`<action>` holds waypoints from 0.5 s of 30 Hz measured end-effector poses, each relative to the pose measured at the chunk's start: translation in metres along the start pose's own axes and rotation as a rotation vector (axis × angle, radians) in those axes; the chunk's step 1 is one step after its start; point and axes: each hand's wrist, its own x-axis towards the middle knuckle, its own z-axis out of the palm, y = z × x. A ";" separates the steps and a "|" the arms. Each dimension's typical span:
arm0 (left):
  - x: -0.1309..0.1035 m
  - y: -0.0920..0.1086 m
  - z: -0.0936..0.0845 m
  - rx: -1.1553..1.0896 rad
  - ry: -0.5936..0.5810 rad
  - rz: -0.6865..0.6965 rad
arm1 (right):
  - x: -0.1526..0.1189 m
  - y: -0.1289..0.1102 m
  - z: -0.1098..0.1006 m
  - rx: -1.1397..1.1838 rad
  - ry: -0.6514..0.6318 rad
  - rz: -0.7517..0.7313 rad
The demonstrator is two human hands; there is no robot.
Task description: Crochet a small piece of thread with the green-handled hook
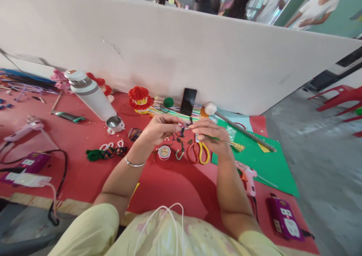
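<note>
My left hand (161, 128) is closed, its thumb and fingertips pinched on a small piece of dark multicoloured yarn (182, 129). Close beside it, my right hand (210, 133) has its fingers bent around a slim stick with a yellow checkered end (237, 146), which sticks out to the right. The two sets of fingertips nearly meet at the yarn, and its finer detail is too small to make out. Below the hands lie scissors (204, 153) with red and yellow handles, a small round spool (164, 152) and a pale green hook-shaped piece (180, 154).
On the red table (169, 188) stand a white bottle (94, 97) and a metal-lined cup (114, 124). A phone (188, 101) leans near the white partition (169, 48). Pink glue guns (249, 178) and purple power boxes (285, 217) with cables lie at both sides.
</note>
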 end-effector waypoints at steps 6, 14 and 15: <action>-0.002 0.002 -0.003 0.137 -0.072 -0.024 | -0.001 -0.007 -0.007 0.106 -0.039 0.034; -0.002 0.007 -0.004 0.215 -0.234 -0.065 | 0.000 -0.007 -0.011 0.282 -0.089 0.076; -0.002 0.007 -0.004 0.215 -0.242 -0.075 | -0.001 -0.006 -0.011 0.288 -0.095 0.086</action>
